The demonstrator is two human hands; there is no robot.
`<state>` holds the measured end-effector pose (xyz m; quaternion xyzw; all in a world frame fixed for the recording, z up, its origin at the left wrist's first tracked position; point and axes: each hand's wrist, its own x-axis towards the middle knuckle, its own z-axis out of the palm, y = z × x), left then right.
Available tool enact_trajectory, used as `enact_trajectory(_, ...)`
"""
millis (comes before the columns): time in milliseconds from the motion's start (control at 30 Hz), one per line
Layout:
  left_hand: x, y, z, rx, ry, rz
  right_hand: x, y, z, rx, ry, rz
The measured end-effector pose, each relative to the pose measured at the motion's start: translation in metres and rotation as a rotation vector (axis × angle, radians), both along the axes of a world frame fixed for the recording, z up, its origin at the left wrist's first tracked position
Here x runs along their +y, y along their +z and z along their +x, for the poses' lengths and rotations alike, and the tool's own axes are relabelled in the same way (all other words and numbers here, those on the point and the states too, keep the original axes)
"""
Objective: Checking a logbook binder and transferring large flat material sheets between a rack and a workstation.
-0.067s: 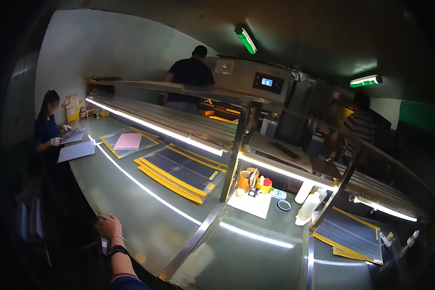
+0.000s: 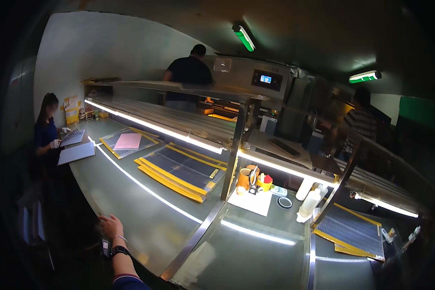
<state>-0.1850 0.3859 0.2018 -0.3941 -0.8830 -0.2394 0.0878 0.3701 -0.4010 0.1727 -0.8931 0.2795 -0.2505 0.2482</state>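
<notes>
My left hand [image 2: 112, 226] rests at the near left edge of the long grey-green worktable [image 2: 130, 212], a dark watch on its wrist. Its fingers are loosely stretched out and nothing shows in them. My right hand is out of view. Farther back on the table, apart from my hand, lies a stack of dark sheets with yellow borders [image 2: 181, 166]. Beyond it, a pink sheet [image 2: 128, 141] sits on another yellow-edged sheet [image 2: 112, 147].
Metal posts [image 2: 233, 154] carry a lit shelf across the table. White bottles [image 2: 309, 203], a round black-rimmed lens [image 2: 284, 202] and a white sheet [image 2: 250, 202] stand or lie beneath. A gloved co-worker [image 2: 47, 125] handles panels at far left; two other people are behind.
The view has tilted very slightly. My left hand keeps its place at the table edge, and the co-worker's hands at far left have moved a little.
</notes>
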Motion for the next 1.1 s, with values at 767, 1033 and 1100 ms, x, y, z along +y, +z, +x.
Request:
enact_trajectory(767,-0.012,0.021,0.007,-0.022,0.033,-0.124,0.005,0.01,0.002,0.006,0.009,-0.018)
enact_trajectory(1033,-0.006,0.011,0.003,-0.017,0.02,-0.082,0.008,0.009,0.006,0.013,0.018,-0.016)
enact_trajectory(1100,-0.003,0.01,0.004,-0.037,-0.003,-0.055,0.007,0.009,0.005,0.014,0.012,-0.012)
